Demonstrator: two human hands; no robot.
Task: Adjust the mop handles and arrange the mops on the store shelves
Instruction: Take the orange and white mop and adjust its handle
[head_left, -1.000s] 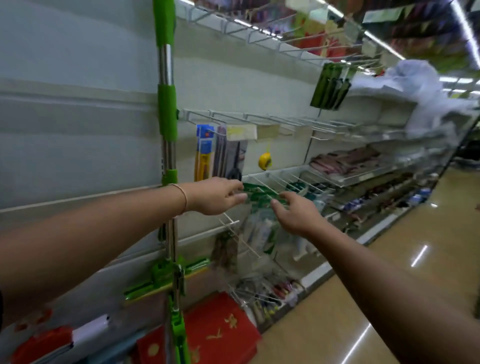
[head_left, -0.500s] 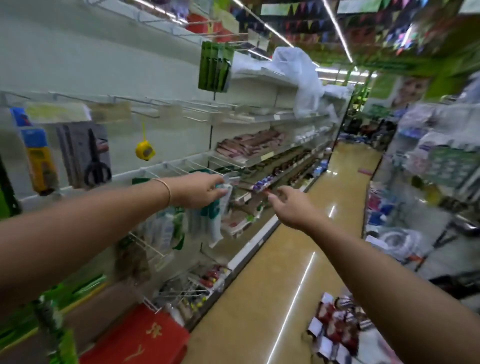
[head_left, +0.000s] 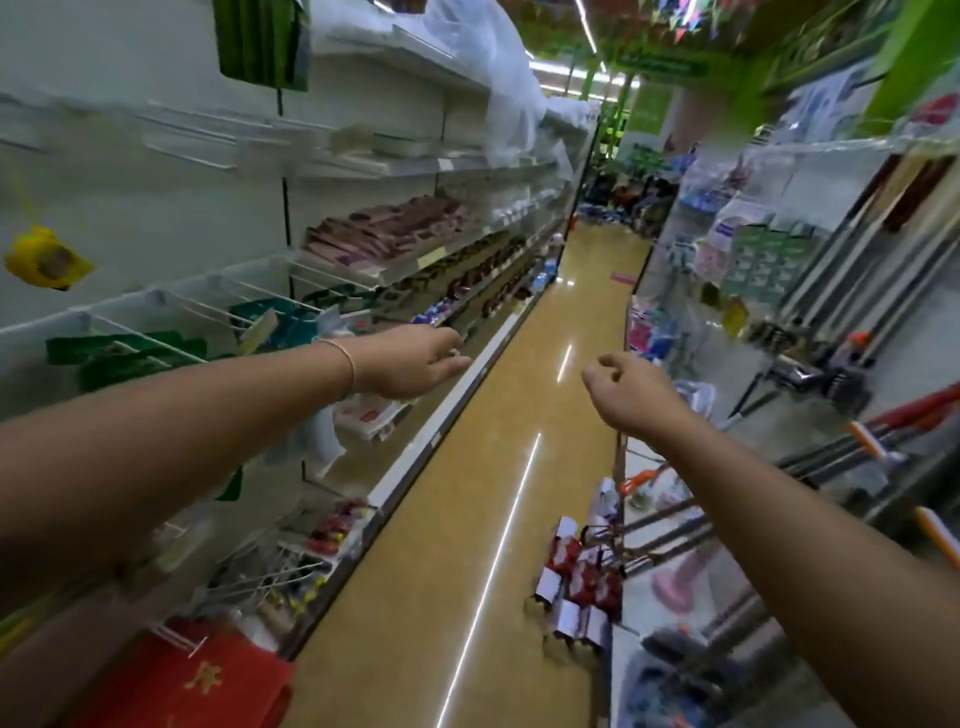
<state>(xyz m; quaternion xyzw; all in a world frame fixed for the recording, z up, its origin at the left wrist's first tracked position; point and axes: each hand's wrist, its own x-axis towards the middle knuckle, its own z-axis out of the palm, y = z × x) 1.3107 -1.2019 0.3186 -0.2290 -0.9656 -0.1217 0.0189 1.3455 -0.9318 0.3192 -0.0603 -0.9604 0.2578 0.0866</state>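
Observation:
I look down a store aisle. My left hand (head_left: 410, 361) is stretched out in front of the left shelving (head_left: 395, 270), holding nothing, fingers loosely extended. Over the aisle floor, my right hand (head_left: 626, 389) hangs with its fingers loosely curled and nothing in it. Several mops with metal handles and orange and red parts (head_left: 883, 441) lean along the right-hand shelving, to the right of my right hand. The green mop from a moment ago is out of view.
Wire hooks with green packets (head_left: 130, 353) and a yellow tape measure (head_left: 44, 260) hang on the left. Red packages (head_left: 576, 587) lie on the floor at the right shelf's foot. A red bag (head_left: 192, 675) sits lower left. The tan aisle floor (head_left: 467, 519) runs ahead.
My view has swung right, away from the green mop and the hooks, toward the aisle. My left hand has let go of the hanging packet; both hands now hang free.

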